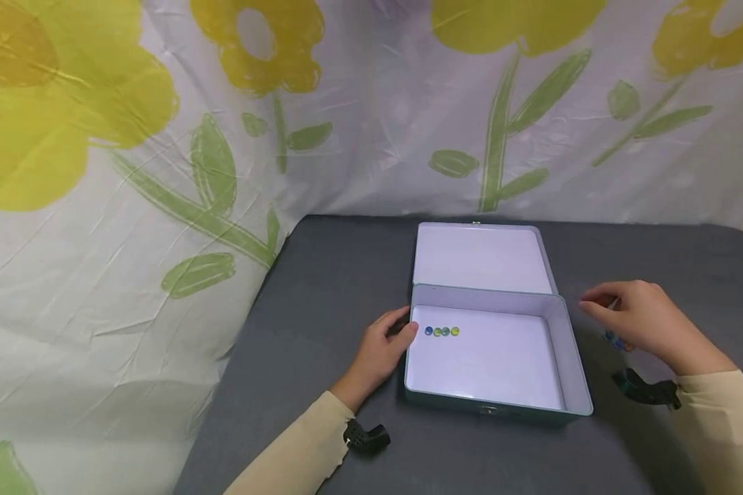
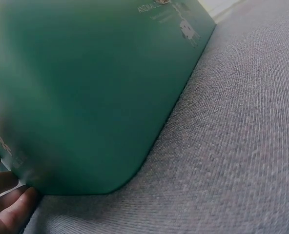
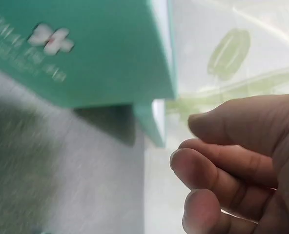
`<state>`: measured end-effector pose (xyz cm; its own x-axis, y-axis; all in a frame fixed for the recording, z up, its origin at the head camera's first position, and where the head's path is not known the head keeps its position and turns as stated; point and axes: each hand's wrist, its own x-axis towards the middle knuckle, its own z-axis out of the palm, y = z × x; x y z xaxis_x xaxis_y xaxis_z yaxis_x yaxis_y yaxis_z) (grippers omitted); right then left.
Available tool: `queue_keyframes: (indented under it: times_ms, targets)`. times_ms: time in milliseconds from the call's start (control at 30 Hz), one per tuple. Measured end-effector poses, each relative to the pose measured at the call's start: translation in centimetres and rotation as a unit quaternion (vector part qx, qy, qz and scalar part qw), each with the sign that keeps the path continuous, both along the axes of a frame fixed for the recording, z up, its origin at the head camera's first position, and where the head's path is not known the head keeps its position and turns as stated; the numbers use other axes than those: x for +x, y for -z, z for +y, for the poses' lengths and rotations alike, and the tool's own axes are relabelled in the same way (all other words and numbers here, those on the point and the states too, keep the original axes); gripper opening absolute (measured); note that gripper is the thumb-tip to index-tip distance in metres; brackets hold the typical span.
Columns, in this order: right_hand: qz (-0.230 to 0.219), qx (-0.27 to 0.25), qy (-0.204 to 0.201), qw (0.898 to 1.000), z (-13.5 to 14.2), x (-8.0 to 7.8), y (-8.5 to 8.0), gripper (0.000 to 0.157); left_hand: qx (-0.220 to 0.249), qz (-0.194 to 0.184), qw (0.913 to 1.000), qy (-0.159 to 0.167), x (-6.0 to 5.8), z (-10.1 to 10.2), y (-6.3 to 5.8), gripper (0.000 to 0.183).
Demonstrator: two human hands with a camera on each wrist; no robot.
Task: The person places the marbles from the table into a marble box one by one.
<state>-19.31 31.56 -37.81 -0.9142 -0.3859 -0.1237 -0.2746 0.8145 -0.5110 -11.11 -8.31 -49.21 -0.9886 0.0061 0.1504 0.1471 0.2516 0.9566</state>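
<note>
An open green tin box [image 1: 446, 399] with a white inside stands on the table. Several small glass marbles [image 1: 429, 331] lie in a short row on its floor, near the left wall, blue, teal and yellow-green. My left hand [image 1: 376, 350] is at the box's left side, thumb at the rim; in the left wrist view its fingers [image 2: 3, 184] touch the green outer wall. To the right of the box my right hand [image 1: 647, 320] hovers with loosely bent fingers. In the right wrist view a gap shows between thumb and fingertips, with nothing in it.
Small blue and orange glassy pieces [image 1: 616, 340] lie below my right hand, partly hidden by it. The box's hinged lid [image 1: 483, 258] lies back on the far side. A flower-printed curtain [image 1: 371, 124] hangs behind the dark grey table [image 1: 322, 275] and along its left.
</note>
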Motion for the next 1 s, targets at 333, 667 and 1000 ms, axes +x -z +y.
queue_keyframes:
  times_ms: [333,667,1000]
  targets:
    - [-0.001,0.045,0.007,0.999,3.3,1.4,2.3,0.032,-0.001,0.004,0.9999,0.014,0.6,0.0,0.4,0.049]
    - [-0.004,0.064,0.02,0.998,4.0,2.7,3.5,0.03,0.008,-0.007,0.9999,0.012,1.5,-0.7,0.6,0.047]
    - [0.009,0.077,0.028,0.997,4.1,3.0,3.8,0.025,0.012,-0.011,0.9996,0.022,1.4,-0.9,-0.2,0.049]
